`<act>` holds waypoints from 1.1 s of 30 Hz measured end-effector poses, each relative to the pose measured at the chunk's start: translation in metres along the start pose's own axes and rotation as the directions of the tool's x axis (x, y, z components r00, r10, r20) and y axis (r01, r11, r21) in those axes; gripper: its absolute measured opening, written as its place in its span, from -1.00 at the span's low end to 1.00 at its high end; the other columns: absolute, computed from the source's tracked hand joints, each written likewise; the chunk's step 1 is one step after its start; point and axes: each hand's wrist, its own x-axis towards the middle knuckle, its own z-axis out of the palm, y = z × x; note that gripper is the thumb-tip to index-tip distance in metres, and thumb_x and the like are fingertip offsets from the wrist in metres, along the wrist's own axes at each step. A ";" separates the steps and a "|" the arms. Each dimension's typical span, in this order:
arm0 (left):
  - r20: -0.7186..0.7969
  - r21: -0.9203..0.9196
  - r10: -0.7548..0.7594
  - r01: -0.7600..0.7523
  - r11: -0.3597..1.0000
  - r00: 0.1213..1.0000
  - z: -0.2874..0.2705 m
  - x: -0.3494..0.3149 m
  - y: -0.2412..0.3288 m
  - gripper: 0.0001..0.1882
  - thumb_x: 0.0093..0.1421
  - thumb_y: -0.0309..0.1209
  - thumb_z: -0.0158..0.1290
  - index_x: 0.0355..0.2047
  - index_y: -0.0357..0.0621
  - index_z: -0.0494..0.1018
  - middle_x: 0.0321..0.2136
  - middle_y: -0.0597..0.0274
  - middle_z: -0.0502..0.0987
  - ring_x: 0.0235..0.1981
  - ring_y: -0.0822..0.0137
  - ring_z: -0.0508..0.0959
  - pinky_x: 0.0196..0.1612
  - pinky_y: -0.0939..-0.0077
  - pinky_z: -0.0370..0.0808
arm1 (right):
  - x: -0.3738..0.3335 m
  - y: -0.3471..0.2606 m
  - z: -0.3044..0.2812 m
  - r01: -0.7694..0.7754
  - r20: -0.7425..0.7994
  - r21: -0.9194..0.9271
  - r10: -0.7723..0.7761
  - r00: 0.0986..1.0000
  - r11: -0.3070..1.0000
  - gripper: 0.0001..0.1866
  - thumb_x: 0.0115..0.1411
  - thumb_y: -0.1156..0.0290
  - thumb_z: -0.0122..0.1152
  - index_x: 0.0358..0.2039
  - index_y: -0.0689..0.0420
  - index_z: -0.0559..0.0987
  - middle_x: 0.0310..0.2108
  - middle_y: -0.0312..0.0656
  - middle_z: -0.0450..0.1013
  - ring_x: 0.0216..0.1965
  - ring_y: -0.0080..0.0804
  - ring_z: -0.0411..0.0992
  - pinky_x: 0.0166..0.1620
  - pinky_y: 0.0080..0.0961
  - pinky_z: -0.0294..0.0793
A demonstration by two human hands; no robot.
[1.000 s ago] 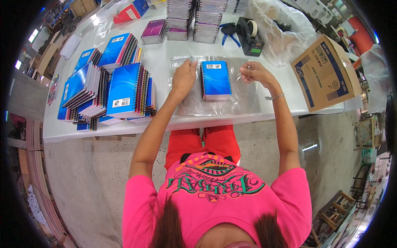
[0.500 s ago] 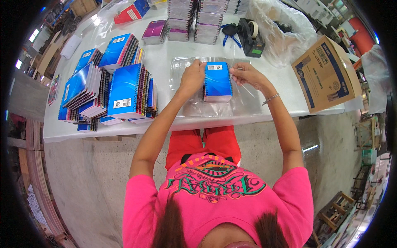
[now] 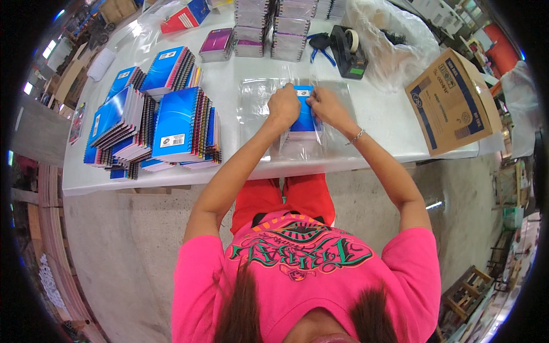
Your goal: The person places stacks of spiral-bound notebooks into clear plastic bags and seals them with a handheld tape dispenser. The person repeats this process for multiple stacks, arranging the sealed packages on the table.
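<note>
A small stack of blue spiral notebooks lies on a clear plastic sheet at the table's near edge. Over the stack's upper left, my left hand is closed, apparently on a fold of the plastic; its fingertips are partly hidden. My right hand pinches the plastic at the stack's upper right, thumb and fingers together. Both hands almost meet above the top notebook's label and cover its sides. Some of the plastic stretches over the notebooks' lower end.
Piles of blue spiral notebooks stand at left. Wrapped notebook stacks, a purple-covered stack, blue-handled pliers and a tape dispenser are at the back. At right are a clear plastic bag and a cardboard box.
My right hand has moved left, bringing plastic in over the notebooks. My left hand has shifted right onto the top notebook, and the hands are now closer together.
</note>
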 end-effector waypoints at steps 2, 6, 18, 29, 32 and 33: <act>0.026 -0.036 -0.025 0.026 0.999 0.999 0.002 0.005 -0.008 -0.69 0.29 -0.28 -0.15 -0.26 -0.32 0.45 -0.33 -0.33 0.55 -0.25 -0.27 0.56 -0.16 -0.05 0.47 | -0.003 -0.010 -0.001 -0.018 0.017 0.022 0.018 1.000 1.000 -0.78 0.20 0.43 0.10 -0.43 0.39 0.45 -0.65 -0.01 0.46 -0.62 -0.23 0.53 -0.55 -0.32 0.50; 0.113 -0.005 0.085 -0.085 0.996 0.990 -0.016 0.009 -0.016 -0.70 0.21 -0.35 -0.16 -0.27 -0.30 0.50 -0.35 -0.24 0.57 -0.23 -0.23 0.56 -0.09 0.04 0.46 | -0.006 -0.010 -0.005 -0.053 0.057 0.087 0.048 0.997 0.995 -0.79 0.21 0.45 0.07 -0.43 0.39 0.43 -0.66 0.01 0.45 -0.68 -0.22 0.52 -0.60 -0.34 0.49; 0.231 -0.160 0.351 -0.321 0.934 0.907 -0.047 -0.020 -0.052 -0.50 0.03 -0.18 0.19 0.03 0.08 0.51 0.30 0.17 0.20 0.27 0.08 0.26 0.29 0.21 0.20 | -0.008 -0.008 -0.004 -0.086 0.073 0.171 0.074 0.995 0.981 -0.82 0.26 0.42 0.06 -0.37 0.30 0.41 -0.64 -0.14 0.42 -0.71 -0.39 0.46 -0.67 -0.46 0.42; 0.381 -0.175 0.323 -0.275 0.945 0.866 -0.030 -0.015 -0.039 -0.09 0.00 0.17 0.21 0.32 0.19 0.19 0.40 0.26 0.00 0.41 0.07 -0.03 0.36 -0.11 -0.09 | 0.000 -0.003 -0.012 -0.234 0.203 0.333 0.173 0.964 0.913 -0.85 0.26 0.39 0.09 -0.37 0.19 0.41 -0.64 -0.28 0.37 -0.70 -0.53 0.31 -0.64 -0.57 0.26; 0.388 -0.199 0.340 -0.283 0.938 0.857 -0.023 -0.011 -0.043 -0.05 -0.03 0.20 0.21 0.33 0.21 0.16 0.41 0.27 -0.03 0.41 -0.01 -0.08 0.35 -0.17 -0.11 | 0.002 -0.004 -0.008 -0.238 0.182 0.300 0.189 0.965 0.924 -0.86 0.26 0.40 0.08 -0.40 0.17 0.42 -0.64 -0.28 0.35 -0.70 -0.54 0.29 -0.65 -0.58 0.22; 0.382 -0.223 0.358 -0.291 0.930 0.852 -0.019 -0.009 -0.045 -0.04 -0.04 0.21 0.21 0.34 0.23 0.16 0.41 0.27 -0.03 0.41 -0.03 -0.09 0.35 -0.20 -0.12 | 0.003 -0.003 -0.007 -0.235 0.173 0.290 0.190 0.966 0.928 -0.87 0.25 0.41 0.08 -0.41 0.17 0.42 -0.64 -0.27 0.36 -0.70 -0.54 0.29 -0.65 -0.58 0.21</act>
